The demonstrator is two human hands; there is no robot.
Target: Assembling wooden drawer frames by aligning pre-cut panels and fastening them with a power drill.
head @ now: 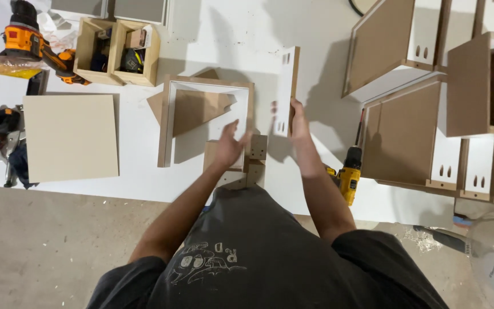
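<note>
One narrow white panel [286, 86] with two pairs of slots is held upright near the middle of the white desk [144, 177], gripped at its lower end by the right hand [298, 119]. The left hand [230, 143] is spread open just beside it, holding nothing, over an unfinished three-sided frame [170, 120] in which a triangular board [192, 109] lies. Two small blocks [257, 147] are seen near the front edge. One square board [70, 137] lies toward the left edge. One two-compartment wooden box [118, 51] at the far left holds small items, hard to make out. Two drills are counted: one orange [30, 43], one yellow [350, 174]. Assembled drawer boxes [407, 131] at the right edge are partly cut off.
</note>
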